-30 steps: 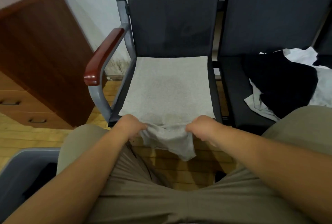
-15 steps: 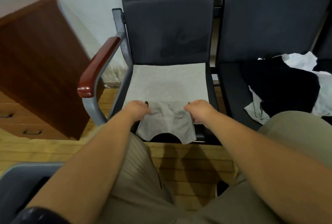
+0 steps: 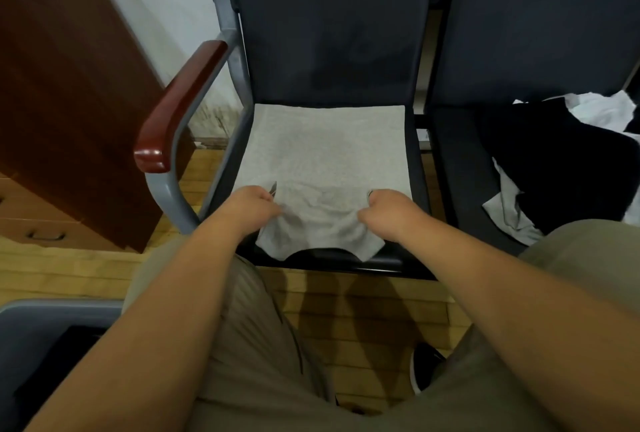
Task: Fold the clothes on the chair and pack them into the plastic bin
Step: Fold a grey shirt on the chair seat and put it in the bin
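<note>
Head view: we see the grey garment spread flat on the chair seat, its near edge pinched by the curled left hand and right hand. The plastic bin stands lower left, its contents indiscernible. Black and white clothes lie heaped on the neighbouring seat. A wooden cabinet stands left, on a plank floor.

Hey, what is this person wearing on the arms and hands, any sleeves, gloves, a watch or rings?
Nothing shows. Both forearms are bare up to the frame edge, with no sleeves or cuffs. The left hand and right hand wear no gloves, and neither wrist carries a watch or band. Rings cannot be checked from this angle.
</note>
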The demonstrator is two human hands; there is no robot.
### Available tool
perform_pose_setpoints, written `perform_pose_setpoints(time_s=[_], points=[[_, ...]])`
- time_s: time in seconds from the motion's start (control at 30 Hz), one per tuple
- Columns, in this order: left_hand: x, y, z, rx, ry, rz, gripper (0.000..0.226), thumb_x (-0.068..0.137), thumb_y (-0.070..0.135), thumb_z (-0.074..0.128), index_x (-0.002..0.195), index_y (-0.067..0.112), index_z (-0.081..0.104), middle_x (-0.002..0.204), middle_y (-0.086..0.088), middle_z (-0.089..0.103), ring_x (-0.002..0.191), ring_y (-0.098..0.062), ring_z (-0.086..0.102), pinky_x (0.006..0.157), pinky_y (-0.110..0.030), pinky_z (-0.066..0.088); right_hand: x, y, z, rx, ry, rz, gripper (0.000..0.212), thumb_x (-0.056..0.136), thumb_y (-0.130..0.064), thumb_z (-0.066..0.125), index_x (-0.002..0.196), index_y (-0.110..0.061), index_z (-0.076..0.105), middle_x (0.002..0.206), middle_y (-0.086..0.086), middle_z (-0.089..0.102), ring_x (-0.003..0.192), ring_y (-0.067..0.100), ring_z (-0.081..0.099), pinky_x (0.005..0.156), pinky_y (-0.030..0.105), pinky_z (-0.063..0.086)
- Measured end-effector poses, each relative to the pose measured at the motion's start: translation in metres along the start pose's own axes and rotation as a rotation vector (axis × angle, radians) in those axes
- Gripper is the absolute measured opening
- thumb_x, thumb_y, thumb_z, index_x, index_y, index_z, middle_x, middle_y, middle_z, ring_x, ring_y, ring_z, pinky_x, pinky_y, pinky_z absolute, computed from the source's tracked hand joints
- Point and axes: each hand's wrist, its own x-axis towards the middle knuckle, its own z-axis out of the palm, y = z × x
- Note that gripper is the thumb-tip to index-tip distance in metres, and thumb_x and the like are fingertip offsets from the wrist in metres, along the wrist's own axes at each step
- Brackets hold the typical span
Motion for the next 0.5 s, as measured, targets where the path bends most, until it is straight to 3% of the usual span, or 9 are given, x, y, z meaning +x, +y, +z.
perform_pose_setpoints(time_s=[0.13, 0.2, 0.27, 0.37, 0.5], points=[[0.002, 0.009, -0.017, -0.319, 0.074, -0.024, 0.019, 0.094, 0.022, 0.076, 0.107, 0.009, 0.07, 0.109, -0.016, 0.069, 0.098, -0.032, 0.069, 0.082, -0.044, 0.063, -0.004, -0.008, -0.031, 0.195, 0.164, -0.048, 0.018, 0.098, -0.022, 0.06, 0.082, -0.017, 0.056, 0.082, 0.004, 0.059, 0.077, 0.025, 0.062, 0.058, 0.031, 0.049], [0.003, 0.023, -0.027, -0.418, 0.115, -0.006, 0.018, 0.094, 0.02, 0.077, 0.108, 0.011, 0.071, 0.106, -0.011, 0.069, 0.094, -0.028, 0.066, 0.077, -0.039, 0.058, -0.001, -0.015, -0.048, 0.313, 0.234, -0.043, 0.011, 0.095, -0.022, 0.064, 0.09, -0.013, 0.067, 0.091, 0.01, 0.069, 0.085, 0.029, 0.07, 0.069, 0.041, 0.063], [0.009, 0.04, -0.039, -0.511, 0.153, 0.005, 0.02, 0.093, 0.018, 0.079, 0.11, 0.012, 0.072, 0.108, -0.01, 0.071, 0.098, -0.027, 0.069, 0.076, -0.038, 0.06, 0.007, -0.025, -0.065, 0.472, 0.246, -0.009, 0.009, 0.094, -0.023, 0.066, 0.099, -0.017, 0.069, 0.108, 0.011, 0.071, 0.098, 0.032, 0.071, 0.074, 0.05, 0.067], [0.024, 0.068, -0.055, -0.526, 0.166, 0.026, 0.02, 0.093, 0.018, 0.078, 0.111, 0.011, 0.073, 0.11, -0.012, 0.074, 0.1, -0.031, 0.073, 0.084, -0.046, 0.065, 0.019, -0.041, -0.089, 0.653, 0.214, 0.054, 0.006, 0.098, -0.018, 0.066, 0.102, -0.014, 0.069, 0.117, 0.013, 0.068, 0.101, 0.032, 0.07, 0.066, 0.045, 0.067], [0.052, 0.101, -0.066, -0.567, 0.173, 0.004, 0.01, 0.097, 0.014, 0.073, 0.106, 0.011, 0.071, 0.108, -0.009, 0.072, 0.1, -0.03, 0.073, 0.081, -0.046, 0.065, 0.048, -0.058, -0.11, 0.67, 0.227, 0.08, 0.011, 0.1, -0.016, 0.065, 0.108, -0.01, 0.069, 0.112, 0.014, 0.069, 0.093, 0.03, 0.071, 0.057, 0.037, 0.064]])
